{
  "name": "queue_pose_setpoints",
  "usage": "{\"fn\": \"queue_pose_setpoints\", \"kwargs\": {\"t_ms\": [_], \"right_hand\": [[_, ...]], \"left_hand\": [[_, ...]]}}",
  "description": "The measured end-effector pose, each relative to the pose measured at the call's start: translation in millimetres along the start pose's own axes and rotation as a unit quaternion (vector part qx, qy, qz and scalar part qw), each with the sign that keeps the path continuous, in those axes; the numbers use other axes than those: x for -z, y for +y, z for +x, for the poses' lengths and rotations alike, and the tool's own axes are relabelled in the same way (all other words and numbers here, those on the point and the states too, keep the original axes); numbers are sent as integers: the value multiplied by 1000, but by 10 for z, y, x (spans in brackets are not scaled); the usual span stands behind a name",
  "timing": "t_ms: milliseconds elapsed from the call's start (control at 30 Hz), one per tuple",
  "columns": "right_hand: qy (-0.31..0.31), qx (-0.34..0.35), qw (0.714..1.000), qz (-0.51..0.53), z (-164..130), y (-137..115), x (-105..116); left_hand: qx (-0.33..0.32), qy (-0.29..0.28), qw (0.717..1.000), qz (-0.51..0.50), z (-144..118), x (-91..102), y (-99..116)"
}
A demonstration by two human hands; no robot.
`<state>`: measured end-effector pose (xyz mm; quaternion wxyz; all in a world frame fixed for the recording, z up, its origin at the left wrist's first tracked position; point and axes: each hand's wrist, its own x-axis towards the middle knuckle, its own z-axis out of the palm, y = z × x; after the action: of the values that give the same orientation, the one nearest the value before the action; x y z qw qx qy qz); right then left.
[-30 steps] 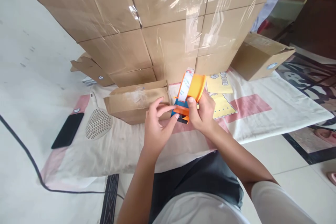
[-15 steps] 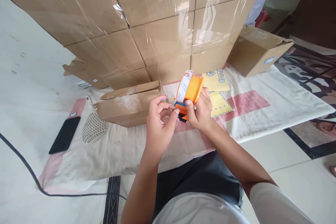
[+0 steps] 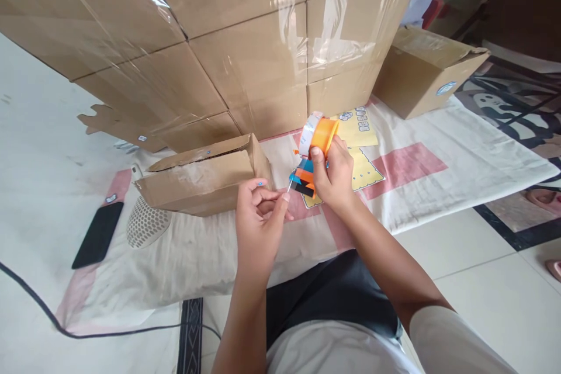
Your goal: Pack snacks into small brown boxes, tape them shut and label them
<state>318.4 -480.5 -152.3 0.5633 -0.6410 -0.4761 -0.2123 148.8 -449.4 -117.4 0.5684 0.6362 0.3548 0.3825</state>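
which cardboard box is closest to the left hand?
The small flat box lying on the cloth just beyond the left hand; the open box sits far right, the wrapped stack behind.

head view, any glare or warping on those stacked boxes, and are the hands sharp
Head view: daylight glare streaks the clear wrap on the stacked boxes; wide-angle warping splays their edges outward; left hand, right hand and tape dispenser look fairly sharp, shadows soft.

floor [image 3: 39,146] | blanket [image 3: 438,152] | on it: box [image 3: 197,181], phone [image 3: 97,235], maybe scoop [image 3: 146,223]
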Motion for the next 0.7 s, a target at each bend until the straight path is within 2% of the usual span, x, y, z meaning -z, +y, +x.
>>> {"fn": "queue_pose_setpoints", "kwargs": {"t_ms": [100, 267, 467, 533, 700], "right_hand": [[-1, -16, 1000, -1, 4, 16, 8], [18, -16, 1000, 4, -4, 14, 5], [26, -41, 999, 10, -17, 23, 5], [30, -73, 997, 26, -7, 23, 18], [30, -238, 964, 119, 42, 3, 38]], "left_hand": [[12, 5, 1000, -7, -20, -22, -23], [55, -52, 997, -22, -1, -49, -150], [31, -52, 998, -10, -67, -72, -212], [28, -52, 998, -9, -83, -70, -233], [37, -66, 997, -8, -73, -86, -341]]}}
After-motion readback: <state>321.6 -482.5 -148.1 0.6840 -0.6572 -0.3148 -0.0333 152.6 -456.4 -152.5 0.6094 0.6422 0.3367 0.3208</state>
